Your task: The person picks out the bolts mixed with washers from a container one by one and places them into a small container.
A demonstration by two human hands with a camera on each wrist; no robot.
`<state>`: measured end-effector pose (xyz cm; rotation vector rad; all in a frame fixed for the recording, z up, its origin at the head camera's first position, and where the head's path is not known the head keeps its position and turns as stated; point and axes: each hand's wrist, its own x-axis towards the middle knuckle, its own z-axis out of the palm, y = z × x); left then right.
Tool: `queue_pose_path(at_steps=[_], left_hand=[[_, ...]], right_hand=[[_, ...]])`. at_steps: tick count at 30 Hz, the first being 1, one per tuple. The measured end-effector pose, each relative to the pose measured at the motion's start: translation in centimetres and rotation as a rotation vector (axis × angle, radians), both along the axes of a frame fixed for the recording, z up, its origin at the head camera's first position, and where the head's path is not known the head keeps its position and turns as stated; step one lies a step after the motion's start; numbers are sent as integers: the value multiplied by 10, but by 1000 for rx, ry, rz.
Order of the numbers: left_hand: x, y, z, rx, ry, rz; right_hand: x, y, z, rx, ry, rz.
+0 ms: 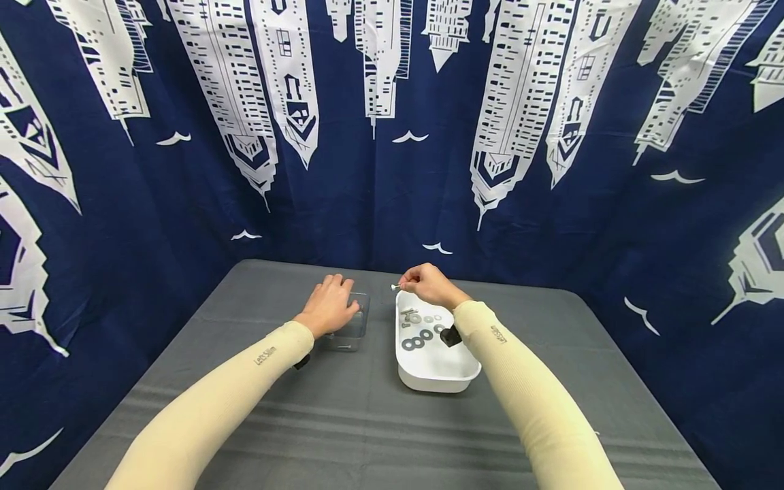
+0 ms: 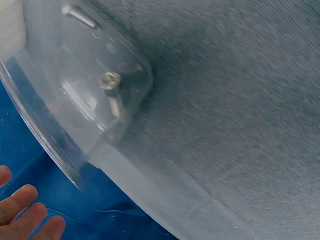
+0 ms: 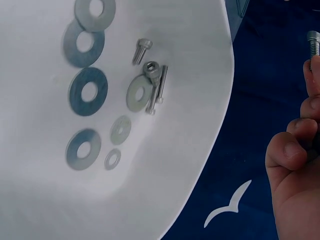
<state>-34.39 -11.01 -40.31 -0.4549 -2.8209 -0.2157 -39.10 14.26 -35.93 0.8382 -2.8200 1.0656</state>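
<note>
My right hand (image 1: 429, 284) pinches a socket-head bolt (image 3: 314, 42) above the far end of a white tray (image 1: 436, 371). The bolt's head points away from the fingertips. My left hand (image 1: 331, 306) is over a clear plastic container (image 1: 358, 333), its fingers loosely spread with nothing between them. Part of the container is hidden beneath that hand. Inside it lie a thick bolt (image 2: 111, 87) and a thinner one (image 2: 80, 16). The white tray holds several flat washers (image 3: 88, 91) of different sizes and a small cluster of bolts (image 3: 151, 70).
Grey cloth (image 1: 367, 435) covers the table under both containers. A dark blue curtain (image 1: 367, 204) with white building prints hangs directly behind the table's far edge. The clear container stands left of the white tray, with a narrow gap between them.
</note>
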Motion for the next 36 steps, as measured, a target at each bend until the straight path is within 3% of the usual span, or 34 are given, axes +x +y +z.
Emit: queue_pose_path(at_steps=[18,28,36], left_hand=[[1,-33,-7,15,-35,40],[1,-48,-11,6,-94,70],[-1,-56,-18,20,-149,52]], right_hand=[[-5,-30,-2,-17,2,39],[-6,-43,-6,-18,-14,55],[-8,-50,-7,-22,-23,56]])
